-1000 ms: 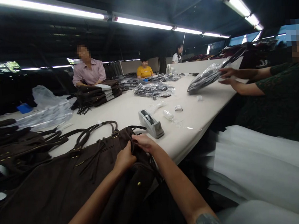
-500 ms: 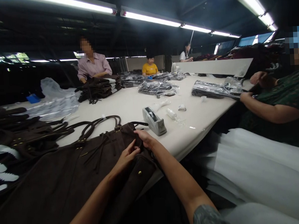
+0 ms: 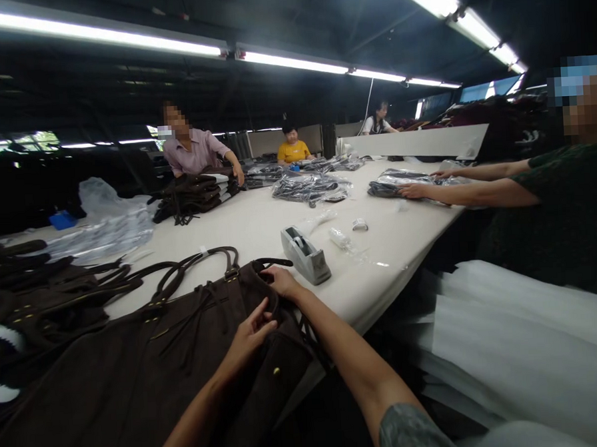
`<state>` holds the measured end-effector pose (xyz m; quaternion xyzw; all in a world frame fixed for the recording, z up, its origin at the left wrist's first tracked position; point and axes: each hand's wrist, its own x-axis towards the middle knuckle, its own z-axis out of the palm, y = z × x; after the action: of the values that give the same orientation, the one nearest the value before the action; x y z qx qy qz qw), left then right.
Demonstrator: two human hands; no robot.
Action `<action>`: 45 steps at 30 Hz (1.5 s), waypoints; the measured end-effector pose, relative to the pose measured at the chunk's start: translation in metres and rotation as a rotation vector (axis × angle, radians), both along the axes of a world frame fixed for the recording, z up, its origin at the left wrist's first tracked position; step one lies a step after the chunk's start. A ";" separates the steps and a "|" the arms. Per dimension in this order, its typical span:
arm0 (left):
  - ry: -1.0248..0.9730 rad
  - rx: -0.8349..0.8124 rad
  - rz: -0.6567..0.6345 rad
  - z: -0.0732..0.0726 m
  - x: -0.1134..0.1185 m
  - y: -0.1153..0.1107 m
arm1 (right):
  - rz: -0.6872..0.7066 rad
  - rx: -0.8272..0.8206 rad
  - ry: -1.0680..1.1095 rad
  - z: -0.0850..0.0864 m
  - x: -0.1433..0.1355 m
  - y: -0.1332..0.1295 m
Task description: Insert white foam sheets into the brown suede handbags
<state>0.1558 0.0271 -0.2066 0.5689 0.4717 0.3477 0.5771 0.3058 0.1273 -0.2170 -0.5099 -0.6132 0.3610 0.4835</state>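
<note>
On the table [image 3: 248, 219], the bag [image 3: 130, 366] looks soft and floppy, probably best held by its handles [image 3: 178, 266]; the left hand [image 3: 248, 338] has spread fingers, but the right hand [image 3: 284, 284] hides its fingertips, so I can't tell.

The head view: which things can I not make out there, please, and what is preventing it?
In the head view:
Bag: inside, hidden by its own sides; lower part, cut off by the picture's edge.
Right hand: some fingertips, covered by the hand itself and the bag.
White tag: any print, too small.
White sheets: ends, cut off by the right edge.
</note>
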 end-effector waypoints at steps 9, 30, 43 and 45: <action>0.028 0.005 -0.038 -0.005 -0.003 0.009 | 0.134 0.203 -0.428 0.008 0.003 0.009; -0.002 -0.036 -0.045 -0.014 -0.004 0.012 | 0.077 0.133 -0.235 -0.003 0.003 0.024; 0.016 -0.028 -0.059 -0.018 -0.006 0.014 | 0.074 0.156 -0.294 0.004 0.000 0.025; 0.050 -0.011 -0.084 -0.010 -0.003 0.013 | 0.054 0.144 -0.281 0.006 0.000 0.026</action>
<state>0.1529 0.0399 -0.2165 0.5934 0.4636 0.3064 0.5823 0.3062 0.1535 -0.2112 -0.5026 -0.7126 0.2542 0.4184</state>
